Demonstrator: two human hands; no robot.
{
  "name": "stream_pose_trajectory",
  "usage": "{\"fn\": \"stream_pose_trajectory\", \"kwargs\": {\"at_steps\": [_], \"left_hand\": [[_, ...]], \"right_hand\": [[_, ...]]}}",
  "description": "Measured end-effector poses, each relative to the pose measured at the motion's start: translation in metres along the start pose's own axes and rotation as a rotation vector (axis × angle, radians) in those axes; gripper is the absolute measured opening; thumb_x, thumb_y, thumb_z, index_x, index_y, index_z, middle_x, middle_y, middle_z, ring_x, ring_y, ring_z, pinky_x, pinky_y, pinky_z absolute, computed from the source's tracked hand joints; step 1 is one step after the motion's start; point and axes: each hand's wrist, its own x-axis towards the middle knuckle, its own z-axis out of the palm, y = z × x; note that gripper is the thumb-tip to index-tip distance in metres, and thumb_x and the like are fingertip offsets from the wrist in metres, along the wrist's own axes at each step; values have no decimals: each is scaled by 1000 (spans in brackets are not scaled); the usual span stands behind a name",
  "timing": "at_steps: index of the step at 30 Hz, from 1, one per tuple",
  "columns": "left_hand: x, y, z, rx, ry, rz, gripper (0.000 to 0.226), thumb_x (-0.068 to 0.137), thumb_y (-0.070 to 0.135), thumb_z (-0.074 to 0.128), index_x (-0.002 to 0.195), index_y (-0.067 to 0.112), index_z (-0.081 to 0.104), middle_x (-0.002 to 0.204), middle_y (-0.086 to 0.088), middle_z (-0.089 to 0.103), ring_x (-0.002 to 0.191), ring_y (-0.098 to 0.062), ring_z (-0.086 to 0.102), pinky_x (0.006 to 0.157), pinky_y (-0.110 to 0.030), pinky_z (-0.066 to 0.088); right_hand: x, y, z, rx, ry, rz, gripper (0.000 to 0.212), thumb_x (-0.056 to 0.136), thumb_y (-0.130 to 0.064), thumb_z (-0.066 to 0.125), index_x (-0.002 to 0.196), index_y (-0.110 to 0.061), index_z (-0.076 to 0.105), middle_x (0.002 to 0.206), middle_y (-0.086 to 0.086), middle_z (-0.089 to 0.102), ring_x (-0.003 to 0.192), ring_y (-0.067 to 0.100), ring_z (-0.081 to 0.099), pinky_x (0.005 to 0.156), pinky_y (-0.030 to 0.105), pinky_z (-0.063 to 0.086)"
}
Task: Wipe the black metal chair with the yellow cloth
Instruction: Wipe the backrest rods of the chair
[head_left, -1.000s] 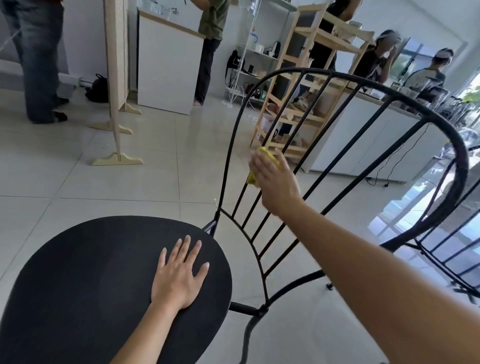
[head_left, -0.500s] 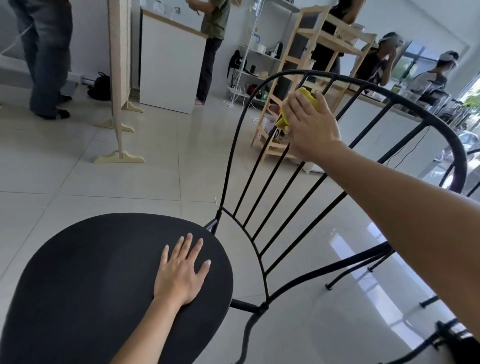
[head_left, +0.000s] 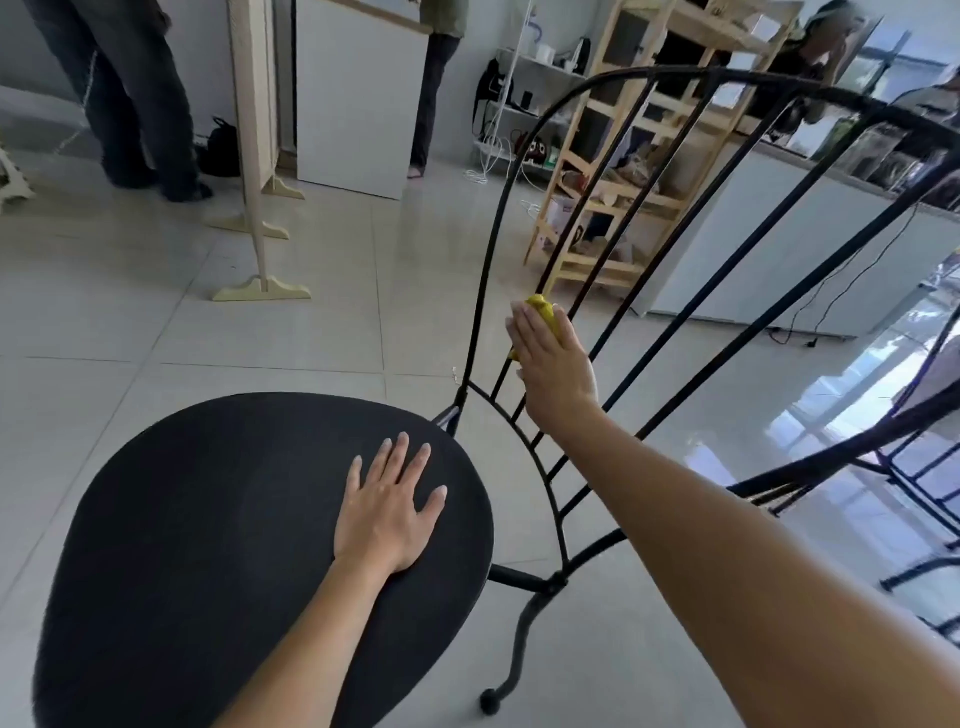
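The black metal chair (head_left: 218, 519) fills the lower part of the view, its round seat at the left and its curved back of thin rods rising to the right. My left hand (head_left: 387, 506) lies flat on the seat's right side, fingers spread, holding nothing. My right hand (head_left: 553, 366) presses the yellow cloth (head_left: 543, 310) against the lower part of the back rods, near where they meet. Only a small bunch of the cloth shows past my fingers.
Pale tiled floor (head_left: 156, 332) lies all around. A wooden stand with feet (head_left: 260, 280) is at the back left, a wooden shelf unit (head_left: 623, 171) behind the chair back, white cabinets (head_left: 358, 98) beyond. People stand at the back. Another black chair frame (head_left: 914, 467) sits at right.
My right hand with the cloth has slid down the back rods from near the top rail to their lower part. My left hand has stayed flat on the seat.
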Motion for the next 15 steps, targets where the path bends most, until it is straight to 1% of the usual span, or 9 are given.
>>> {"fn": "stream_pose_trajectory", "kwargs": {"at_steps": [2,3,6,8,12,15], "left_hand": [[0,0,-1,7,-9,-4,65,92,59,10,150,31,2,160,4,-7,147,-12,-7,118,-40,-6],[0,0,-1,7,-15,-6,63,94,57,13,150,31,2,159,5,-8,147,-12,-9,118,-40,-7],[0,0,-2,5,-29,-7,62,94,56,13,150,32,0,159,6,-10,146,-11,-11,118,-39,-9],[0,1,-2,18,-30,-8,62,94,56,13,150,31,0,159,6,-10,146,-11,-11,118,-40,-9],[1,1,-2,18,-34,-18,63,94,57,13,150,32,0,159,6,-10,146,-11,-11,117,-40,-9],[1,1,-3,14,-44,-22,62,94,56,13,150,32,0,159,6,-10,146,-10,-11,118,-39,-9]], "right_hand": [[-7,-20,7,10,-32,-29,69,100,-40,22,148,-6,-16,159,11,-18,146,26,-17,112,48,-16],[-12,-30,10,16,-52,-48,70,100,-40,23,148,-6,-16,159,11,-19,146,25,-17,113,48,-16],[-22,-52,17,17,-105,-96,70,100,-38,23,148,-6,-16,159,10,-20,146,25,-18,114,47,-15],[-25,-59,18,22,-103,-103,69,100,-35,24,148,-6,-16,159,10,-19,146,24,-17,114,47,-14],[-26,-59,15,106,-84,-127,65,100,-29,29,150,-3,-4,161,10,-6,148,25,-8,116,46,-10],[-26,-57,15,155,-70,-149,64,99,-26,36,150,-1,5,161,12,4,149,25,-1,118,45,-1]]}}
